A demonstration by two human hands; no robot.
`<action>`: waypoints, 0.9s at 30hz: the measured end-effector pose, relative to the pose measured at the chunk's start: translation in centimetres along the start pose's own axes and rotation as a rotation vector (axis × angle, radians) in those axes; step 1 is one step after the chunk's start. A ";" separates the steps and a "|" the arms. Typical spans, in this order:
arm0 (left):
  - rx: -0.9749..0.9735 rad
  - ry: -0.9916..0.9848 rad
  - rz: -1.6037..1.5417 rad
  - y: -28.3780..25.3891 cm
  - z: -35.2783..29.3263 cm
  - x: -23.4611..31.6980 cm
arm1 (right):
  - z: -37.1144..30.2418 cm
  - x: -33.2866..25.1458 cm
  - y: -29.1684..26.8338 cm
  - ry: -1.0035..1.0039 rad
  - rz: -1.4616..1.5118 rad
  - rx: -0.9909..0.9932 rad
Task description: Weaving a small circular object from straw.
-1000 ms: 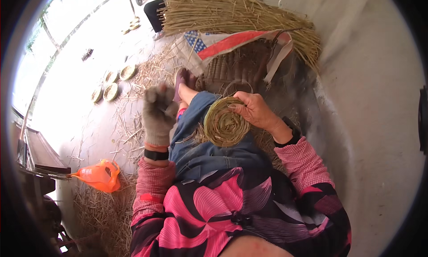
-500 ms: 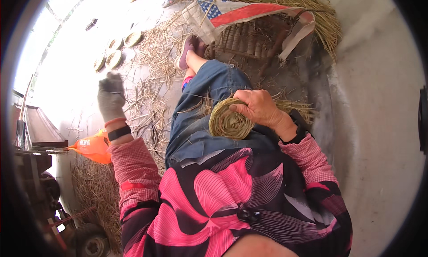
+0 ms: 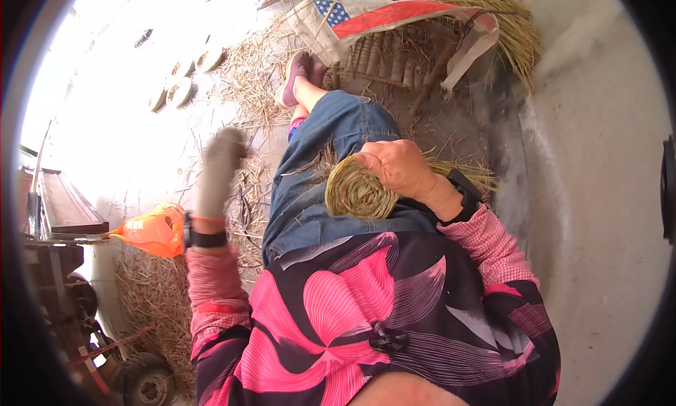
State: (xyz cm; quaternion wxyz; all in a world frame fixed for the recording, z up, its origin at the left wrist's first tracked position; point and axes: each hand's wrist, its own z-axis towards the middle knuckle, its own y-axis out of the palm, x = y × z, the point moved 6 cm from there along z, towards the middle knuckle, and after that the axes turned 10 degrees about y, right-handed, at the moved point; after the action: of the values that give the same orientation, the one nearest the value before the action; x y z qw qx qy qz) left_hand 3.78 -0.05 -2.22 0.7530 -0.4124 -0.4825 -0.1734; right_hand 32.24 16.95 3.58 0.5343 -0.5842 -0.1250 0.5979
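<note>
My right hand (image 3: 398, 168) grips the upper right edge of a round coiled straw mat (image 3: 360, 188), thumb on its face and fingers behind. The mat is greenish and spiral-wound, and it is tilted up over my lap. Off to the left, apart from the mat, my left hand (image 3: 224, 152) is raised in a grey work glove. Motion smears it, but its outline is a closed fist; whatever it may hold is hidden. Loose straw stalks (image 3: 465, 175) lie beside my right wrist, and a few stray bits rest on my jeans (image 3: 310, 195).
Ahead stands a low bamboo seat (image 3: 380, 57) partly draped with a striped sack (image 3: 394, 19). A long straw bundle (image 3: 486, 4) lies behind it. Several round straw pieces (image 3: 182, 90) are on the floor at far left. An orange bag (image 3: 151, 231) and a wheeled machine (image 3: 144, 381) stand left.
My left hand has swung rightward and slightly down, closer to my lap. The straw mat has shifted a little left in my right hand's grip.
</note>
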 end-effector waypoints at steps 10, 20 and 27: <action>-0.329 0.319 0.178 12.0 -5.2 14.1 | -0.2 -0.5 -2.3 -0.096 -0.220 -0.149; -0.331 0.161 0.075 12.3 -5.9 12.2 | -2.8 1.0 1.0 0.189 0.033 0.151; 0.285 -0.185 -0.469 -2.0 -3.8 0.2 | -2.1 4.0 -3.8 0.272 -0.080 0.287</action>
State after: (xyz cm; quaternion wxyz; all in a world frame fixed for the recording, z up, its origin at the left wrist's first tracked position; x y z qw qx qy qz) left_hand 4.78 -4.21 -1.90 0.6956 -0.1938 -0.6507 -0.2348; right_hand 36.93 20.59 3.68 0.6476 -0.5718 0.0116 0.5035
